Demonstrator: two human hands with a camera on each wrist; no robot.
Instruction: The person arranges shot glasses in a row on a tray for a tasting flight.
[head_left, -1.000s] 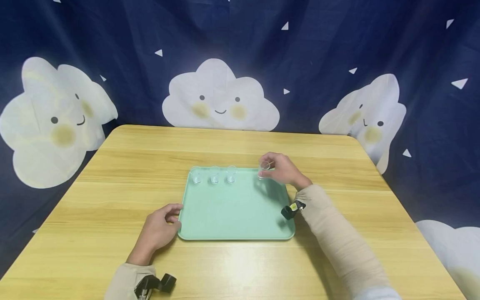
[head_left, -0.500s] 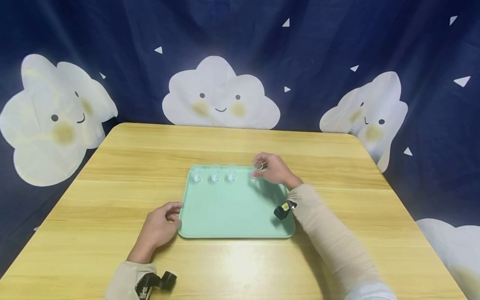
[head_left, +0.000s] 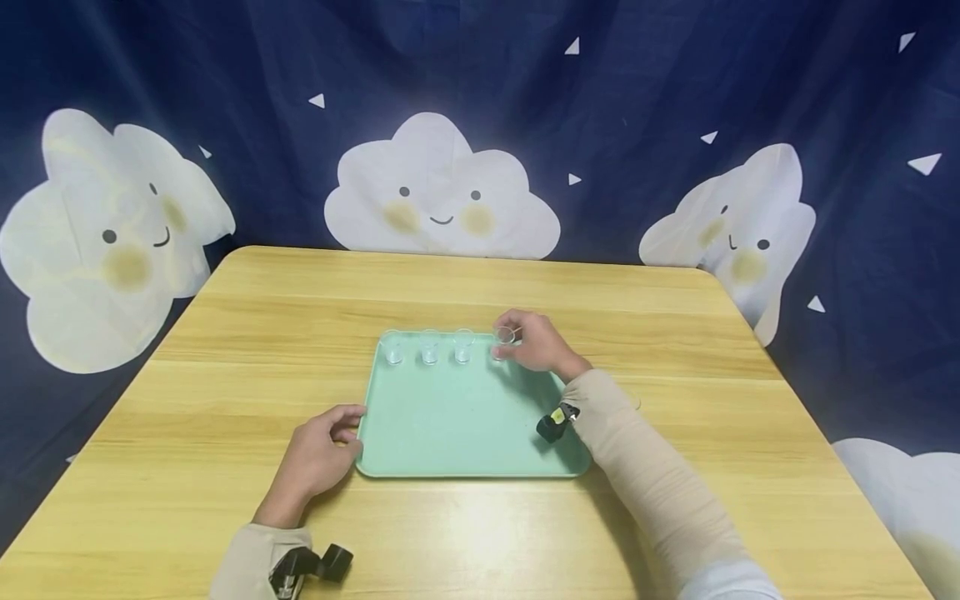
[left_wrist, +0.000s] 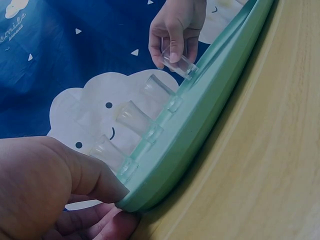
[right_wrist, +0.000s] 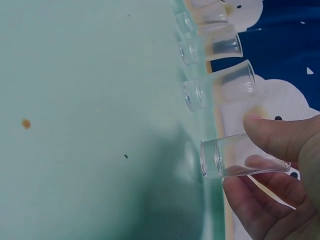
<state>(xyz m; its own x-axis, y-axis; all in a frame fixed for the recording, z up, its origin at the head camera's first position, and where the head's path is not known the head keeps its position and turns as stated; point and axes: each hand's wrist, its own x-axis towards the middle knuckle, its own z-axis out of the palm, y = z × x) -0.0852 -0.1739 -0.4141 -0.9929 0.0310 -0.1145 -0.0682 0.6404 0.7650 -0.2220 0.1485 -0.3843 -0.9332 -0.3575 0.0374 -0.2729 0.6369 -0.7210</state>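
Observation:
My right hand (head_left: 540, 343) pinches a small clear shot glass (right_wrist: 227, 157) between thumb and fingers, upright over the far side of a mint-green tray (head_left: 465, 429). In the right wrist view its thick base is close over the tray's surface, beside a faint reflection. Three similar glasses stand in a row along the far rim: a left one (head_left: 393, 350), a middle one (head_left: 429, 350) and a right one (head_left: 463, 348), the last nearest the held glass. At the tray's left edge, my left hand (head_left: 318, 450) grips the rim, thumb on top and fingers lower down.
The tray lies on a wood-grain table (head_left: 247, 333). A dark blue curtain (head_left: 465, 50) with white smiling clouds hangs behind the table's far edge. Each wrist carries a small black camera mount, such as the left mount (head_left: 311, 567).
My right hand has moved left along the tray's far side with the shot glass, closer to the row of three. The left hand stays at the tray's left edge.

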